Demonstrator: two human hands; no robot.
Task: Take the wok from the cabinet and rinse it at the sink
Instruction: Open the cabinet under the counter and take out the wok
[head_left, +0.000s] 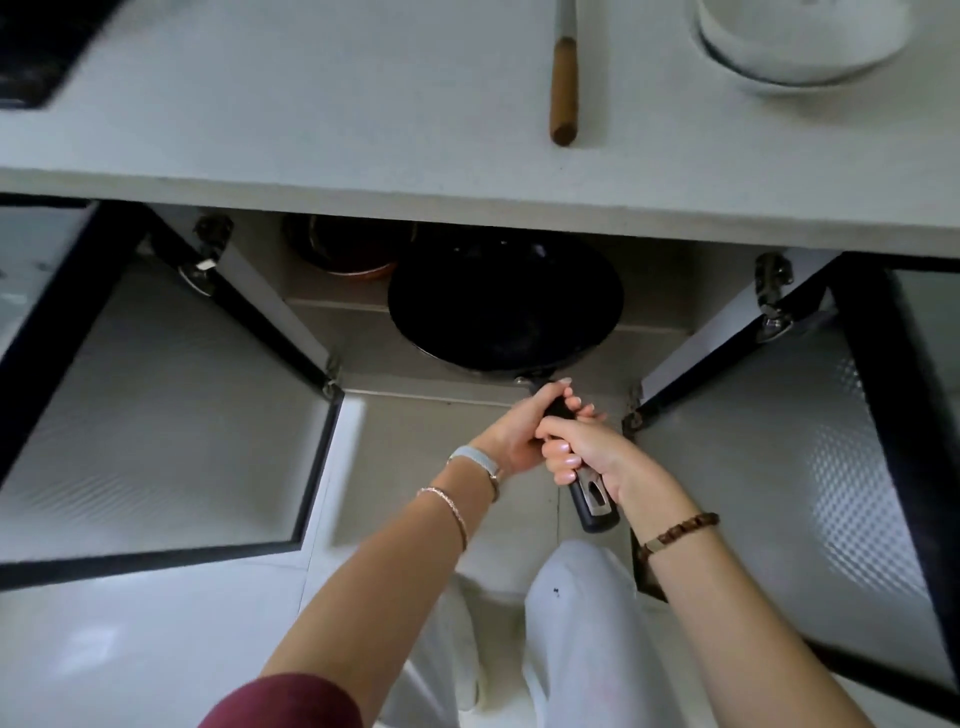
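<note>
Black wok (506, 306) sits at cabinet (332, 332) front edge; left hand (511, 434) and right hand (587, 452) both grasping its handle (592, 499); doors open.

Pale grey countertop (311, 104) ran across the top. Below its front edge, two frosted-glass doors with black frames stood swung open, left door (156, 405) and right door (810, 467). Glossy white floor (130, 649) under the countertop; soft, even light.
</note>
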